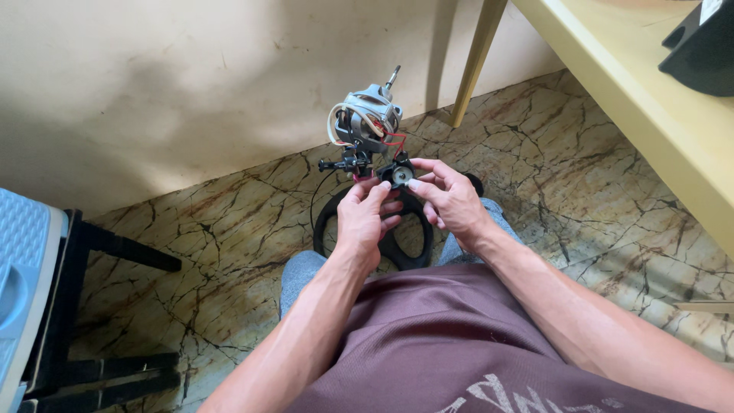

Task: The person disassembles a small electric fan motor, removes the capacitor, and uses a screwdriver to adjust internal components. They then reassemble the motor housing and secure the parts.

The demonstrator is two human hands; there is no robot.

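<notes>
Head view: a fan motor [369,118] is held upright just above both hands; its base is gripped by the left hand [365,218], its black round part [401,173] pinched by the right hand [451,199].

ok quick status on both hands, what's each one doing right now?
Left hand: closed on the lower part of the fan motor assembly.
Right hand: fingers pinching the small black round part at the motor's base.

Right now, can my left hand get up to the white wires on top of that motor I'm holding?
Probably yes. The left hand grips just below the motor, and the white wires loop on its near left side with nothing covering them. The right hand holds the black part.
</notes>
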